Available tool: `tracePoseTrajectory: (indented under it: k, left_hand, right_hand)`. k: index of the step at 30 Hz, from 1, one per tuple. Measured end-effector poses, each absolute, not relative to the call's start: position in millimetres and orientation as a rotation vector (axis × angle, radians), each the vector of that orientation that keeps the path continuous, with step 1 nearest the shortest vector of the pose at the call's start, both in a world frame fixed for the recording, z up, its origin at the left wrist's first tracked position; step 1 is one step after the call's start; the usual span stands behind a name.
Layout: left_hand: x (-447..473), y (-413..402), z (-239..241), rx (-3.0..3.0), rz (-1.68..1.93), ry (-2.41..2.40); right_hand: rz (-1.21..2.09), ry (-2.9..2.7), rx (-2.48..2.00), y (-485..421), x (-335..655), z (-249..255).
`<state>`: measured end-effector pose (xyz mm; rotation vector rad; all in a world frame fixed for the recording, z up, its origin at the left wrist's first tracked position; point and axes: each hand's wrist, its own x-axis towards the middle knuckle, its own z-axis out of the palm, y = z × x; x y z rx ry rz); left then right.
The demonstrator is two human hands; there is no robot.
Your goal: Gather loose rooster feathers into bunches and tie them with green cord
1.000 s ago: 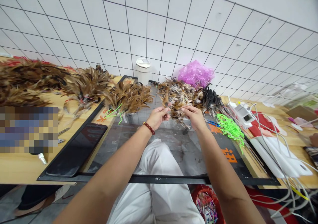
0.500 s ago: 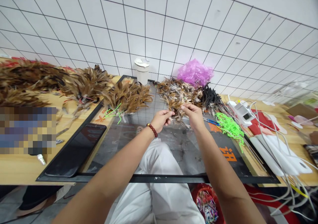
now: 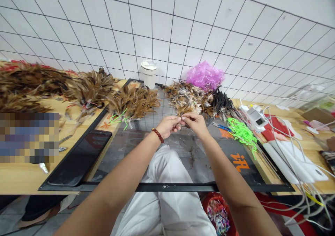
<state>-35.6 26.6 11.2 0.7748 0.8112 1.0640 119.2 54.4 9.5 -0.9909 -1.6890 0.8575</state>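
My left hand (image 3: 169,126), with a dark red bead bracelet (image 3: 158,135) at the wrist, pinches the base of what look like small brown feathers (image 3: 181,109). Their tips seem to blend with the pile behind. My right hand (image 3: 195,123) is closed in a pinch too, its fingertips meeting those of the left; what lies between them is too small and covered to make out. Just beyond both hands spreads a loose pile of brown and white feathers (image 3: 192,98). Beneath them is a dark glass panel (image 3: 167,162) with a black frame.
Bundled brown feathers (image 3: 134,101) lie left, a phone (image 3: 81,157) nearer. Behind stand a white lidded cup (image 3: 149,74) and pink plastic bag (image 3: 205,75). At right are black feathers (image 3: 222,101), blue-handled snips (image 3: 222,126), green cord (image 3: 242,133) and tangled white cables (image 3: 305,194).
My right hand has moved left, so its fingertips now meet those of my left hand. The left hand has hardly shifted. The snips' tips show more fully.
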Motion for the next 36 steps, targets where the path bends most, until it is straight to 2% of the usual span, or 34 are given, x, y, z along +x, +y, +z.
tracePoseTrajectory:
  k: [8, 12, 18, 28, 31, 36]
  left_hand:
    - [-37.1, 29.8, 8.8, 0.702, 1.169, 0.775]
    - [-41.5, 33.6, 8.2, 0.516, 1.289, 0.702]
    - [-45.0, 36.6, 5.7, 0.460, 1.286, 0.639]
    - [-43.5, 35.0, 7.8, 0.472, 1.236, 0.649]
    - [-41.9, 35.4, 7.3, 0.448, 1.278, 0.701]
    - [-39.1, 34.3, 9.1, 0.443, 1.251, 0.765]
  right_hand:
    - [0.675, -1.701, -1.119, 57.1, 125.6, 11.6]
    - [0.535, -1.908, -1.197, 57.3, 127.9, 10.5]
    - [0.524, -2.153, -0.984, 54.3, 115.0, -2.2]
    - [0.594, -1.964, -1.074, 49.0, 111.1, -1.2]
    - [0.378, -1.978, -1.054, 44.7, 113.9, 7.2]
    - [-0.321, -2.214, -1.052, 41.5, 123.8, 19.5]
